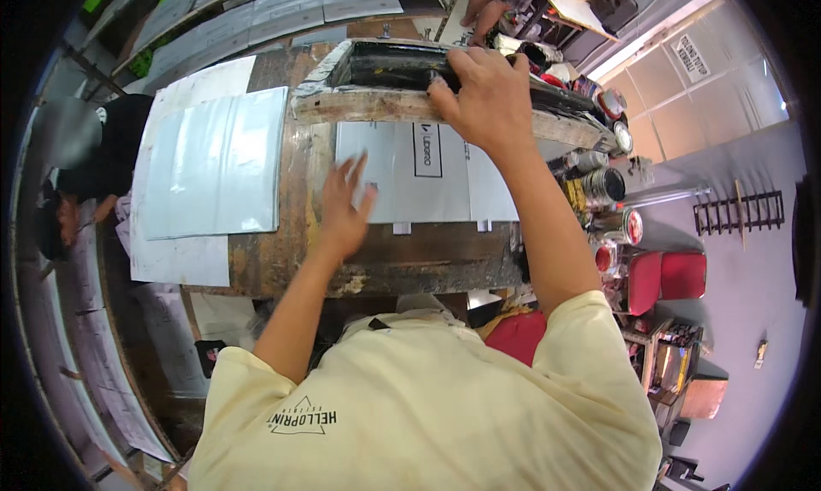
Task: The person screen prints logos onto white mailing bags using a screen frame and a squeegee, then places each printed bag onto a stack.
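A wooden screen printing frame (368,108), dark with ink inside, is tilted up at the far side of the worktable (299,80). My right hand (492,97) is closed over its near bar, around the middle. Under and in front of the frame lies a flat white plastic sheet (393,179) with dark print on it. My left hand (345,213), slightly blurred, hovers at the sheet's left edge with fingers apart; nothing shows in it. To the left rests a pile of glossy pale sheets (214,166) on a larger white board (184,260).
Racks with drying sheets (321,3) stand beyond the table and along the left. A person in dark clothes (124,144) is close by on the left. Ink cans and jars (603,186) crowd the right side, near a red chair (646,281).
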The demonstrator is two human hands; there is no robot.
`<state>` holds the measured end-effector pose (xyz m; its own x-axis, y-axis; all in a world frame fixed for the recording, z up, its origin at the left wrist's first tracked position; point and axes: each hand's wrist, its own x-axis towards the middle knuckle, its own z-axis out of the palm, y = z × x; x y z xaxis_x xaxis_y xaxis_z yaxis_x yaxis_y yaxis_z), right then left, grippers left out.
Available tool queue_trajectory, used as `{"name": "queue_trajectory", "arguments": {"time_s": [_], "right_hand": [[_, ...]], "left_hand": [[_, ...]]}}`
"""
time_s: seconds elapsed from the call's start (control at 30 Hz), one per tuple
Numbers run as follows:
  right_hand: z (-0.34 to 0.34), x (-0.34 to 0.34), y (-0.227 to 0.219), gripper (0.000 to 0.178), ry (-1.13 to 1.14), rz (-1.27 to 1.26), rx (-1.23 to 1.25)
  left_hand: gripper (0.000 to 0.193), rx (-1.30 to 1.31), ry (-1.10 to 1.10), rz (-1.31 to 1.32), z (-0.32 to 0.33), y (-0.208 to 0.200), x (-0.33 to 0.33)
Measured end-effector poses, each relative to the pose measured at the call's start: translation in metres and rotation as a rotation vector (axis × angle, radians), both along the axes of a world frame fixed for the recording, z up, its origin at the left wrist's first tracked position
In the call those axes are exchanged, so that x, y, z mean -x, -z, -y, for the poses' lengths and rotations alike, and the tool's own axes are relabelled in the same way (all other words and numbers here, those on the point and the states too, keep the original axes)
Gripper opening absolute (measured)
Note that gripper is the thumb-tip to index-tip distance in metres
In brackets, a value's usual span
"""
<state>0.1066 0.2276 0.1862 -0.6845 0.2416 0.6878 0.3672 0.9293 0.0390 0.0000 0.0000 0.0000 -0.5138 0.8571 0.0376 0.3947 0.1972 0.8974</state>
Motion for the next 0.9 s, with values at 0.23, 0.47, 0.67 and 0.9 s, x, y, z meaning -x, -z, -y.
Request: {"name": "queue_trajectory", "arguments": {"time_s": [0.23, 0.47, 0.67, 0.9], "right_hand": [[-0.054, 0.04, -0.042, 0.038, -0.07, -0.04, 0.02], [-0.07, 0.064, -0.097, 0.039, -0.022, 0.07, 0.177], [-0.081, 0.073, -0.108, 0.042, -0.031, 0.101, 0.284], [-0.073, 0.06, -0.078, 0.039, -0.013, 0.055, 0.132]], "left_hand": [[0.112, 0.528, -0.09, -0.663, 0.021, 0.112, -0.06], [0.074, 0.253, -0.132, -0.503, -0.03, 0.031, -0.031], [0.048, -0.167, -0.615, 0.209, -0.022, 0.05, 0.001], [0.064, -0.002, -0.787, 0.09, 0.1, 0.059, 0.153]]}}
